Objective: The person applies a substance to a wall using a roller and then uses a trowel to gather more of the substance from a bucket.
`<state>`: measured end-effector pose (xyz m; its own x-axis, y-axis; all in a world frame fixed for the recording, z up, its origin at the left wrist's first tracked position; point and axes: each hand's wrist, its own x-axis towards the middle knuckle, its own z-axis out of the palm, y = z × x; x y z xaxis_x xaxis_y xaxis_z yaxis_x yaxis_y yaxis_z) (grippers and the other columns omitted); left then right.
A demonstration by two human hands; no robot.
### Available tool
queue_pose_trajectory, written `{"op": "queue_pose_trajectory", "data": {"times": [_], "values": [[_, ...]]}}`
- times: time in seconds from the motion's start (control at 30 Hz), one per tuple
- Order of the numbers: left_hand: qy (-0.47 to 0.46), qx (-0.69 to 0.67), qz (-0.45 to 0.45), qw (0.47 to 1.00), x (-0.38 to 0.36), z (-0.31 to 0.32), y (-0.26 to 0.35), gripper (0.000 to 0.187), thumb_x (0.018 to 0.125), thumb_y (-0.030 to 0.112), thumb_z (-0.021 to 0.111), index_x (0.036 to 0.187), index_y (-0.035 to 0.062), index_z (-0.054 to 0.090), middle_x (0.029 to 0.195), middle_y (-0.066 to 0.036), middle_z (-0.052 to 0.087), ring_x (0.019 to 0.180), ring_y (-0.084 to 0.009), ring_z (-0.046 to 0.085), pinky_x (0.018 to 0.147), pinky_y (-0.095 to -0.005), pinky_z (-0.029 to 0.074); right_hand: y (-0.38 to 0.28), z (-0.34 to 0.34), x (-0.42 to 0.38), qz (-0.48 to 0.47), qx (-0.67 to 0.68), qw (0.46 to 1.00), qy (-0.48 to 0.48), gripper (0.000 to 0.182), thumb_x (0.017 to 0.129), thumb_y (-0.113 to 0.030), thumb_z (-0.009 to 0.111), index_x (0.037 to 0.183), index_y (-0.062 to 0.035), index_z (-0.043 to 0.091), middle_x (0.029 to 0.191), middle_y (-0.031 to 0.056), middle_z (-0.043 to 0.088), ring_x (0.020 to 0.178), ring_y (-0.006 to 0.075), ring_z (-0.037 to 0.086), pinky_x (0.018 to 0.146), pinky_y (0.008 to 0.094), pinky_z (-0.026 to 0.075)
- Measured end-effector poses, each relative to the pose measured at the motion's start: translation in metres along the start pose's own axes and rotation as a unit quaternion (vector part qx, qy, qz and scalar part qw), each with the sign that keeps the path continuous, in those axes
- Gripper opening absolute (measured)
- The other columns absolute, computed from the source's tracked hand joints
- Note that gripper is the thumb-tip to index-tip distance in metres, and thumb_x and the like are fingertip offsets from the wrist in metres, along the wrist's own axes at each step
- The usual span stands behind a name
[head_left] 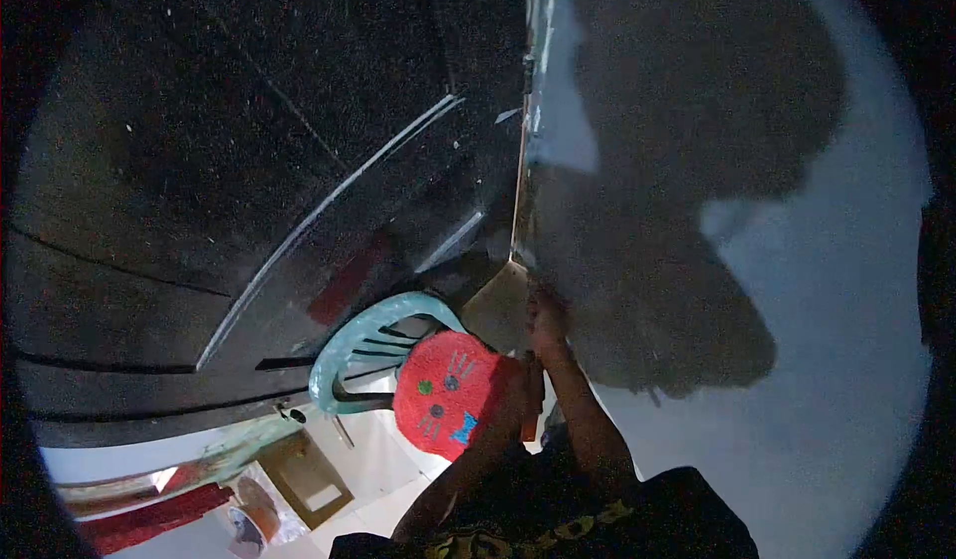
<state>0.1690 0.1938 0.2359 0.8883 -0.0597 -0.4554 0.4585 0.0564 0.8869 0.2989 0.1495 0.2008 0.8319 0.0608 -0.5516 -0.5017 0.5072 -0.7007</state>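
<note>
My right hand point(546, 320) is raised in front of me beside the pale wall, its fingers closed. Whatever it grips is too dark and blurred to name. Below it, a narrow reddish-brown strip point(534, 405) runs between my forearms; whether it reaches into that hand cannot be made out. My left hand point(511, 390) is in shadow at the right edge of a red round cushion point(453, 390) with a stitched cat face and blue bow. Its fingers are not distinct. A tan, pointed panel-like shape point(498, 300) lies just left of my right hand.
A light-blue plastic chair point(344, 350) stands under the cushion. A dark surface with white streaks point(249, 161) spreads across the left. My shadow falls on the pale wall point(827, 320) at right. A tan frame-like item point(307, 479) and a red cloth point(159, 519) lie lower left.
</note>
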Motion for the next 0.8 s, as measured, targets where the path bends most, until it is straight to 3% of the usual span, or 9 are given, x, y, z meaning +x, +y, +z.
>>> {"op": "queue_pose_trajectory", "data": {"times": [0.07,0.17,0.23,0.27,0.37,0.6,0.67,0.77,0.8], "values": [[0.003,0.007,0.003,1.0,0.0,-0.001,0.003,0.038,0.096,0.03,0.036,0.12,0.0007,0.038,0.072,-0.013,0.053,0.059,-0.0229,0.053,0.051,-0.0357,0.045,0.016,-0.01,0.018,-0.005,-0.011,1.0,0.021,0.029,0.084,-0.038,0.06,0.072,-0.0172,0.044,0.058,-0.0054,0.033,0.044,0.0077,0.029,0.041,0.0251,0.027],[0.019,0.032,0.009,0.999,-0.012,0.008,-0.004,0.037,0.096,0.03,0.036,0.118,0.0007,0.039,0.072,-0.014,0.053,0.058,-0.0235,0.053,0.051,-0.0361,0.045,0.021,-0.027,0.004,-0.106,-0.115,0.988,0.011,0.03,0.085,-0.041,0.057,0.073,-0.017,0.045,0.06,-0.0052,0.036,0.047,0.0079,0.034,0.042,0.0249,0.028],[0.027,0.045,0.017,0.998,-0.013,0.012,-0.006,0.036,0.096,0.03,0.036,0.117,0.0007,0.04,0.071,-0.014,0.053,0.058,-0.0239,0.053,0.051,-0.0363,0.044,-0.04,0.002,-0.048,-0.008,-0.066,0.997,-0.024,0.029,0.086,-0.041,0.056,0.073,-0.0175,0.045,0.061,-0.0055,0.038,0.049,0.008,0.036,0.043,0.0246,0.028],[0.03,0.05,0.022,0.998,-0.012,0.013,-0.005,0.036,0.096,0.03,0.036,0.117,0.0007,0.04,0.071,-0.014,0.053,0.058,-0.0241,0.053,0.051,-0.0365,0.044,-0.035,0.002,-0.04,-0.007,-0.063,0.998,-0.025,0.029,0.086,-0.041,0.056,0.073,-0.0175,0.045,0.061,-0.0055,0.038,0.049,0.008,0.036,0.043,0.0246,0.028],[0.03,0.052,0.039,0.997,-0.002,0.007,0.005,0.035,0.096,0.03,0.036,0.115,0.0007,0.041,0.07,-0.014,0.053,0.057,-0.0246,0.052,0.05,-0.0368,0.044,0.02,-0.013,0.036,-0.144,-0.129,0.98,0.047,0.027,0.087,-0.038,0.055,0.073,-0.0174,0.046,0.06,-0.0054,0.038,0.048,0.0078,0.037,0.043,0.0243,0.027],[0.07,0.117,0.068,0.988,-0.023,0.018,0.002,0.034,0.096,0.03,0.035,0.112,0.0008,0.044,0.069,-0.015,0.053,0.056,-0.026,0.052,0.05,-0.0377,0.044,-0.034,0.007,-0.041,0.007,-0.001,1.0,-0.004,0.028,0.087,-0.041,0.055,0.072,-0.0192,0.045,0.058,-0.0052,0.034,0.048,0.0077,0.036,0.043,0.025,0.028],[0.079,0.127,0.089,0.985,-0.017,0.016,0.005,0.034,0.096,0.03,0.035,0.111,0.0008,0.044,0.069,-0.016,0.053,0.055,-0.0264,0.052,0.05,-0.0379,0.044,-0.039,0.009,-0.032,0.015,-0.034,0.999,0.003,0.028,0.087,-0.042,0.055,0.072,-0.0196,0.045,0.058,-0.0052,0.033,0.05,0.0075,0.037,0.044,0.0255,0.029],[0.074,0.116,0.116,0.984,-0.003,0.006,0.022,0.034,0.096,0.03,0.035,0.109,0.0008,0.046,0.068,-0.016,0.053,0.055,-0.0269,0.052,0.049,-0.0383,0.044,-0.049,0.034,-0.012,-0.012,-0.043,0.994,-0.097,0.027,0.087,-0.043,0.055,0.075,-0.0195,0.047,0.057,-0.0049,0.033,0.054,0.0072,0.039,0.048,0.0274,0.033],[0.07,0.106,0.11,0.986,-0.004,0.004,0.026,0.034,0.096,0.03,0.035,0.109,0.0008,0.046,0.068,-0.016,0.053,0.054,-0.0271,0.052,0.049,-0.0384,0.044,-0.073,0.079,-0.029,0.073,-0.082,0.987,0.119,0.026,0.087,-0.043,0.055,0.078,-0.0187,0.049,0.06,-0.004,0.037,0.056,0.0072,0.041,0.05,0.0281,0.034]]}}
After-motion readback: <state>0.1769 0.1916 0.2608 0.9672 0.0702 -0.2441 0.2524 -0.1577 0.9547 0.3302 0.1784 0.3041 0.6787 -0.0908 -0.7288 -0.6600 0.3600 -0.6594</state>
